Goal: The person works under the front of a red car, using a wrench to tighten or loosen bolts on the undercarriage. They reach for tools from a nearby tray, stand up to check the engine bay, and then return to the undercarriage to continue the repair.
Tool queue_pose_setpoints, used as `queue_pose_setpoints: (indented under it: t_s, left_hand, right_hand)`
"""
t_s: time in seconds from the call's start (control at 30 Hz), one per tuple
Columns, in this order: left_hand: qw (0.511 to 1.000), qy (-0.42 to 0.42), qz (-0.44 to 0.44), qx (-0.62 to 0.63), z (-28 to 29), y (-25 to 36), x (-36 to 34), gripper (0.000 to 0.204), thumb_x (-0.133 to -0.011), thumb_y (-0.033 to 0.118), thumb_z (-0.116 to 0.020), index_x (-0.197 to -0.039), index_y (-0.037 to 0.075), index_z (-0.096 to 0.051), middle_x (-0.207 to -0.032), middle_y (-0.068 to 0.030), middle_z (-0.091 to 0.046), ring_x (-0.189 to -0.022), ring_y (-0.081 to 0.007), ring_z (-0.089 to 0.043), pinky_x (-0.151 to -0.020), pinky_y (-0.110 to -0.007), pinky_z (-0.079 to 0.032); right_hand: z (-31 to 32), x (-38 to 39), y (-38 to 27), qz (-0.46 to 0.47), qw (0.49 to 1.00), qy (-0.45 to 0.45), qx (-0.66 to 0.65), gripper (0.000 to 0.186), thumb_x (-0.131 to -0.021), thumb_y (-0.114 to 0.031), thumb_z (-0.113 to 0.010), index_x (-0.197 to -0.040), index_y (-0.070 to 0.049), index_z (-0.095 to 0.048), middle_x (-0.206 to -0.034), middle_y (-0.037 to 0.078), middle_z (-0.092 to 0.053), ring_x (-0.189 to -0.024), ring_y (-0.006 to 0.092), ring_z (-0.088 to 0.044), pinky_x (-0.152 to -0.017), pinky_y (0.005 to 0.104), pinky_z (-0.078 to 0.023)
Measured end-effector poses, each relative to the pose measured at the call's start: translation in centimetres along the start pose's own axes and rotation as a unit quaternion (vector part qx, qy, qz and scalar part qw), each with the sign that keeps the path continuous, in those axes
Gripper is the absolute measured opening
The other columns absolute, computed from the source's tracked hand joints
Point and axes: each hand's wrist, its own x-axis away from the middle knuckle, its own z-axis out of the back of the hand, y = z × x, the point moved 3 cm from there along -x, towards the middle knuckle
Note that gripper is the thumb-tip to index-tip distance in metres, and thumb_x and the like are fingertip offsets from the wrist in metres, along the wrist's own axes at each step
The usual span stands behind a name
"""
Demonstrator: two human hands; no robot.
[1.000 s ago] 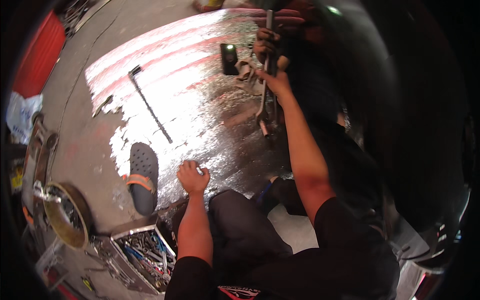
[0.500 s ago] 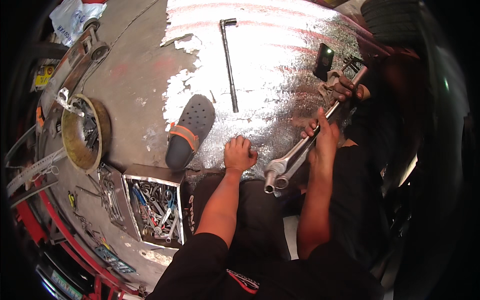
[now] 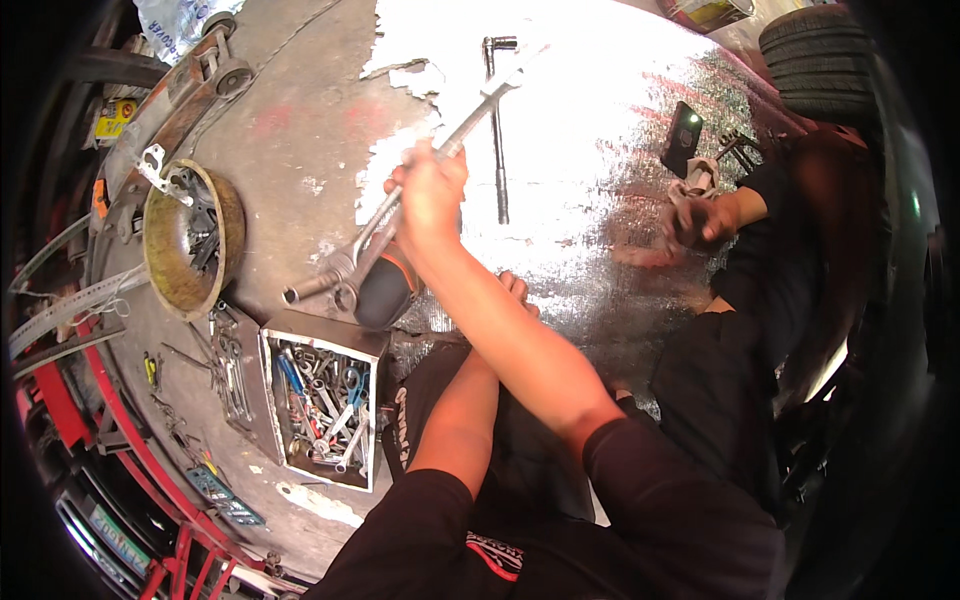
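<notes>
My right hand (image 3: pixel 430 195) is closed round the shafts of two long metal wrenches (image 3: pixel 465 130), held together on a slant above the floor. Their lower ends, one like a socket and one a ring, hang near the tool box. My right forearm crosses over my left one. My left hand (image 3: pixel 517 290) is low over the silver mat (image 3: pixel 590 180), mostly hidden behind that forearm, with only some fingers showing. Behind the wrenches is a dark clog (image 3: pixel 383 290) with an orange strap. A ratchet with a long handle (image 3: pixel 500 150) lies on the mat.
An open metal box (image 3: pixel 375 420) of wrenches stands left. Beyond it are a round yellowish basin (image 3: pixel 233 240) with metal parts and a floor jack (image 3: pixel 165 120). At right, a co-worker's blurred hand (image 3: pixel 705 222) is near a cloth and a phone (image 3: pixel 682 138). A tire (image 3: pixel 815 65) stands behind.
My right hand has swung left across my left arm, carrying the wrenches off the mat's right side. The co-worker's hand, earlier on the wrench shaft, has let go. The view has shifted slightly.
</notes>
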Motion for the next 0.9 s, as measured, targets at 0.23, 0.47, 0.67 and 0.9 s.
queue_pose_setpoints:
  t_s: [0.23, 0.47, 0.67, 0.9]
  left_hand:
    - [0.982, -0.068, 0.105, 0.140, -1.8, -3.0, 1.4, 0.038, -0.085, 0.034, -0.064, -0.112, 0.010, -0.056, -0.116, -0.0120, -0.056, -0.105, -0.0312, -0.055, -0.091, -0.046, -0.045]
    - [0.951, -0.100, 0.200, 0.211, -0.2, -2.9, 0.3, 0.062, -0.085, 0.050, -0.066, -0.133, 0.011, -0.061, -0.138, -0.0148, -0.061, -0.123, -0.0355, -0.059, -0.103, -0.046, -0.047]
    - [0.964, -0.186, 0.164, 0.093, -11.3, -7.5, 6.4, 0.058, -0.106, 0.040, -0.047, -0.156, 0.013, -0.032, -0.157, -0.0104, -0.040, -0.142, -0.0277, -0.041, -0.118, -0.042, -0.033]
    - [0.995, 0.044, -0.076, -0.048, -1.1, 0.3, -0.9, 0.025, -0.074, 0.032, -0.065, -0.085, 0.011, -0.055, -0.088, -0.0095, -0.052, -0.087, -0.0322, -0.054, -0.084, -0.045, -0.043]
  right_hand:
    - [-3.1, -12.4, 11.0, 0.123, 0.960, 0.034, 0.250, 0.046, -0.105, -0.018, -0.052, -0.136, 0.011, -0.036, -0.108, 0.027, -0.066, -0.096, 0.0409, -0.066, -0.087, 0.0469, -0.051]
    - [-2.8, -14.3, 11.1, 0.092, 0.910, -0.014, 0.403, 0.055, -0.095, -0.011, -0.056, -0.137, 0.016, -0.034, -0.114, 0.035, -0.062, -0.105, 0.0496, -0.063, -0.096, 0.0503, -0.047]
    - [-0.8, -11.8, 9.9, 0.332, 0.816, -0.057, 0.470, 0.054, -0.080, -0.010, -0.068, -0.126, 0.009, -0.047, -0.121, 0.032, -0.046, -0.119, 0.0462, -0.046, -0.103, 0.0538, -0.040]
    - [15.5, -5.1, -0.2, 0.307, 0.876, -0.032, 0.372, 0.043, -0.083, -0.010, -0.073, -0.121, -0.003, -0.055, -0.121, 0.017, -0.053, -0.119, 0.0344, -0.052, -0.104, 0.0429, -0.041]
